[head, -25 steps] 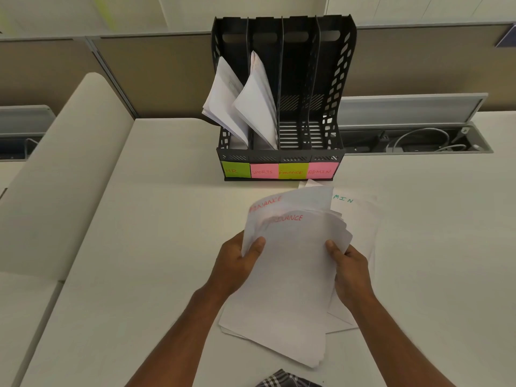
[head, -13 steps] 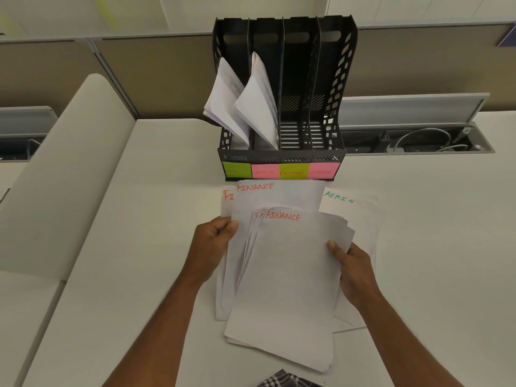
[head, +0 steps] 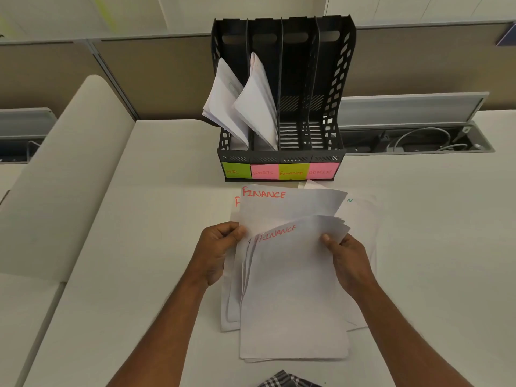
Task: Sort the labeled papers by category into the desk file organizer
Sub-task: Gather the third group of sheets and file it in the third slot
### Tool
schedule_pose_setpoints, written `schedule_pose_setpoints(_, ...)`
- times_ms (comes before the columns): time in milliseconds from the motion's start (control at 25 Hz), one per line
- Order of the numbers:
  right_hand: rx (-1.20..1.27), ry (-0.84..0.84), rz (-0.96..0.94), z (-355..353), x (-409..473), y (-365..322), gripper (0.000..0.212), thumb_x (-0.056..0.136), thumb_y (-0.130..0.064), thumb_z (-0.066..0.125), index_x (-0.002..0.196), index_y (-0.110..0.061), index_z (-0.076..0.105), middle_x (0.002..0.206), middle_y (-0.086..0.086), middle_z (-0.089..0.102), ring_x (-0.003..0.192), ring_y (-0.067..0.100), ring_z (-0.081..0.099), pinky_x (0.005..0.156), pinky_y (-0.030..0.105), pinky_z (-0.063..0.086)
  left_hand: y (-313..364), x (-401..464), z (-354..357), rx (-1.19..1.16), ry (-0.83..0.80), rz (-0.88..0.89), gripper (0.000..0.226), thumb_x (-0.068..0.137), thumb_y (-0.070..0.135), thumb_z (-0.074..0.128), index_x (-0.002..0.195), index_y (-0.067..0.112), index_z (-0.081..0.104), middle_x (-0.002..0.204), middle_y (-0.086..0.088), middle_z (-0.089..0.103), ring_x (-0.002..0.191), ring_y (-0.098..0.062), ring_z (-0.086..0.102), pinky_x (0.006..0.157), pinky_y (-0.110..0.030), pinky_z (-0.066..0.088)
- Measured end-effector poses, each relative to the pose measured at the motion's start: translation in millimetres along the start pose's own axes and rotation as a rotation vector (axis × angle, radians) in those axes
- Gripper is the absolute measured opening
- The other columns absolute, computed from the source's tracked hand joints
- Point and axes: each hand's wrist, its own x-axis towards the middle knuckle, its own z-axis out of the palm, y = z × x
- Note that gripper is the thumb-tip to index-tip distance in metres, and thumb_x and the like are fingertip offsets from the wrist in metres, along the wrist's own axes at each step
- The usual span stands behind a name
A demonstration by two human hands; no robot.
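Red "FINANCE" sheets (head: 293,289) pinched by left hand (head: 216,247), right hand (head: 346,258); organizer (head: 282,160) tags: HR, SPORTS, FINANCE, ADMIN.

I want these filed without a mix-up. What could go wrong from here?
1. The FINANCE sheets are fanned and uneven between the left hand and right hand; some may slip from the grip.
2. An ADMIN sheet lies underneath and might get gathered in.
3. Papers lean over from the SPORTS slot beside the FINANCE slot.
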Motion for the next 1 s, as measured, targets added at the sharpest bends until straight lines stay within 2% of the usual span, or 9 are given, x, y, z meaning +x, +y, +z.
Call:
schedule_pose_setpoints(80, 0.038, -0.033, -0.014, 1.8, 0.9, -5.1, 0.017, 0.094, -0.014, 0.067, 0.108, -0.009, 0.076, 0.110, 0.013, 0.076, 0.105, 0.032, 0.070, 0.093, 0.044, 0.054, -1.0, 0.1, 0.1, -0.052, -0.001, -0.046, 0.020, 0.079, 0.031, 0.074, 0.087, 0.014, 0.080, 0.097, -0.006, 0.078, 0.093, -0.025, 0.073, 0.079, -0.032, 0.059)
schedule_pose_setpoints(160, 0.017, 0.007, -0.051, 5.0, 0.5, -9.7, 0.013, 0.092, -0.014, 0.071, 0.102, -0.013, 0.079, 0.105, 0.009, 0.078, 0.099, 0.029, 0.072, 0.087, 0.041, 0.057, -2.0, 1.2, 1.8, -0.029, 0.092, -0.021, 0.014, 0.082, 0.028, 0.072, 0.089, 0.020, 0.082, 0.101, -0.001, 0.079, 0.102, -0.024, 0.072, 0.083, -0.031, 0.059)
schedule_pose_setpoints(320, -0.054, 0.119, -0.166, 0.8, -4.4, -10.8, 0.014, 0.090, -0.017, 0.073, 0.093, -0.029, 0.081, 0.093, -0.002, 0.080, 0.084, 0.015, 0.075, 0.072, 0.029, 0.060, -5.9, 3.0, -2.0, 0.055, 0.311, 0.068, 0.023, 0.094, 0.017, 0.065, 0.088, 0.031, 0.082, 0.105, 0.015, 0.077, 0.103, 0.000, 0.069, 0.090, -0.028, 0.054)
schedule_pose_setpoints(520, -0.072, 0.195, -0.178, -38.5, -7.6, -17.2, 0.015, 0.088, -0.014, 0.075, 0.093, -0.026, 0.081, 0.090, -0.002, 0.079, 0.080, 0.015, 0.069, 0.072, 0.031, 0.056, -15.1, 4.1, -15.0, 0.065, 0.303, 0.056, 0.041, 0.096, -0.003, 0.056, 0.091, 0.029, 0.081, 0.110, 0.019, 0.074, 0.113, -0.001, 0.064, 0.104, -0.040, 0.051)
schedule_pose_setpoints(600, -0.046, 0.138, -0.143, -45.6, -7.3, -22.3, 0.016, 0.088, -0.012, 0.075, 0.098, -0.023, 0.081, 0.097, 0.002, 0.080, 0.085, 0.017, 0.072, 0.072, 0.031, 0.058, -18.0, 5.4, -13.1, 0.050, 0.276, 0.052, 0.034, 0.096, 0.002, 0.058, 0.093, 0.026, 0.081, 0.113, 0.011, 0.075, 0.119, -0.010, 0.062, 0.107, -0.047, 0.048)
schedule_pose_setpoints(680, -0.045, 0.068, -0.134, -40.5, -6.4, -25.6, 0.018, 0.088, -0.011, 0.074, 0.100, -0.023, 0.081, 0.100, 0.004, 0.080, 0.087, 0.017, 0.074, 0.072, 0.029, 0.059, -17.2, 5.4, -6.4, 0.011, 0.244, 0.045, 0.017, 0.093, 0.021, 0.065, 0.099, 0.023, 0.081, 0.117, 0.006, 0.075, 0.122, -0.018, 0.062, 0.108, -0.052, 0.046)
schedule_pose_setpoints(800, -0.039, 0.008, -0.129, -19.9, -4.4, -25.7, 0.018, 0.089, -0.011, 0.073, 0.102, -0.021, 0.081, 0.101, 0.007, 0.079, 0.090, 0.020, 0.074, 0.077, 0.033, 0.060, -14.2, 3.7, 5.0, -0.065, 0.157, 0.020, 0.031, 0.083, 0.042, 0.067, 0.108, 0.026, 0.079, 0.121, 0.002, 0.074, 0.121, -0.022, 0.064, 0.105, -0.053, 0.048)
schedule_pose_setpoints(920, -0.069, -0.027, -0.126, -4.0, -3.8, -20.2, 0.017, 0.090, -0.013, 0.073, 0.102, -0.022, 0.081, 0.101, 0.006, 0.079, 0.092, 0.022, 0.075, 0.078, 0.034, 0.059, -11.8, 4.7, 12.5, -0.053, 0.144, 0.013, 0.028, 0.090, 0.035, 0.066, 0.112, 0.021, 0.077, 0.118, -0.006, 0.075, 0.115, -0.027, 0.068, 0.100, -0.049, 0.053)
schedule_pose_setpoints(1000, -0.053, -0.034, -0.117, -1.0, -4.6, -16.9, 0.018, 0.091, -0.014, 0.072, 0.104, -0.023, 0.080, 0.104, 0.005, 0.079, 0.095, 0.024, 0.074, 0.081, 0.036, 0.058, -12.0, 6.3, 12.9, 0.005, 0.216, 0.018, 0.016, 0.095, 0.025, 0.065, 0.102, 0.024, 0.079, 0.111, -0.004, 0.077, 0.107, -0.023, 0.072, 0.095, -0.043, 0.057)
